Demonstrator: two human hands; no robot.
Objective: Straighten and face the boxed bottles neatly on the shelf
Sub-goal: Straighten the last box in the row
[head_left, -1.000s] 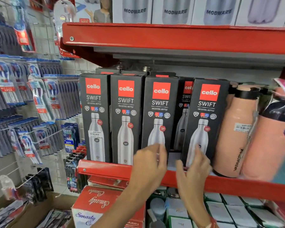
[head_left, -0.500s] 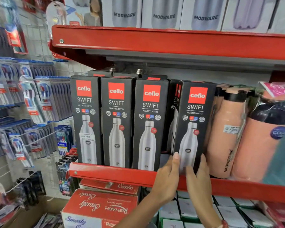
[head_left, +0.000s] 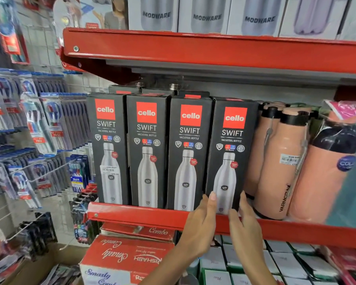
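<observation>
Head view: four black boxed bottles stand in a front row on the red shelf (head_left: 144,218), faces forward. Both hands bracket the base of the fourth box (head_left: 231,155), the rightmost one. Left hand (head_left: 201,225) lies flat, fingers together, fingertips (head_left: 212,196) touching the box's lower-left corner at the seam with the third box (head_left: 188,155). Right hand (head_left: 245,225) is open, fingers extended up along the lower-right edge; actual contact can't be confirmed. Neither hand is closed round anything, so this is a nudge rather than a hold.

Key relation: the box sits directly above and between the two hands, long axis vertical. Both hands are equally near. Judgement: any remaining correction is a small push or twist at the base.

Peach flask (head_left: 280,165) stands just right of the right hand, near or touching the box's right side. Little clearance there.

Hidden: box bottoms behind the shelf lip, most of the rear row, the box's right wall.
</observation>
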